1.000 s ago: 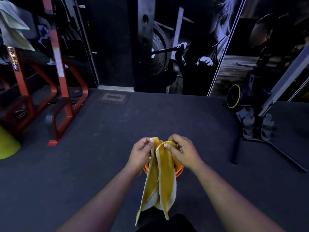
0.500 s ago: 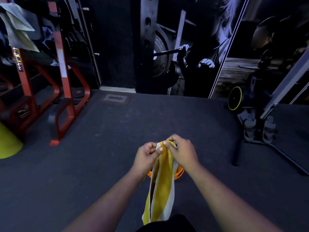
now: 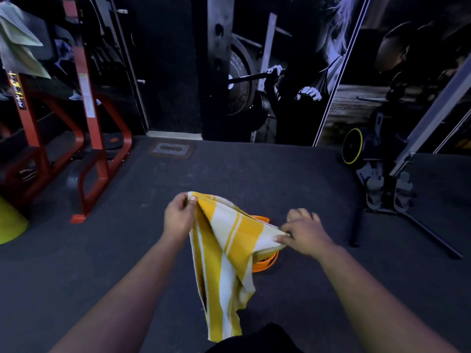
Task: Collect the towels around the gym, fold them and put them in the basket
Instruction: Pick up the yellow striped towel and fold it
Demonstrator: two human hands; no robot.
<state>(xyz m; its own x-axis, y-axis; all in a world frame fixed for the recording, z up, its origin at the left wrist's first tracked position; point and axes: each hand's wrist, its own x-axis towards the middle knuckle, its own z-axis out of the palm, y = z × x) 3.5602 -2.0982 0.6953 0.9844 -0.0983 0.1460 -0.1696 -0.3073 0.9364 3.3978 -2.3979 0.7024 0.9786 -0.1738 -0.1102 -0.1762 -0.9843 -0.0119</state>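
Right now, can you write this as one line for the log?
step: folding | left hand: pinches towel corner | right hand: pinches other edge | basket: orange, on floor behind towel

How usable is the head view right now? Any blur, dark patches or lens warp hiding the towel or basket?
Head view: room is dim, the back wall and red rack sink into shadow; the yellow-striped towel and both hands, left and right, read clearly with slight softness; wide-angle warp bends the edges; the orange basket is mostly hidden behind the towel.
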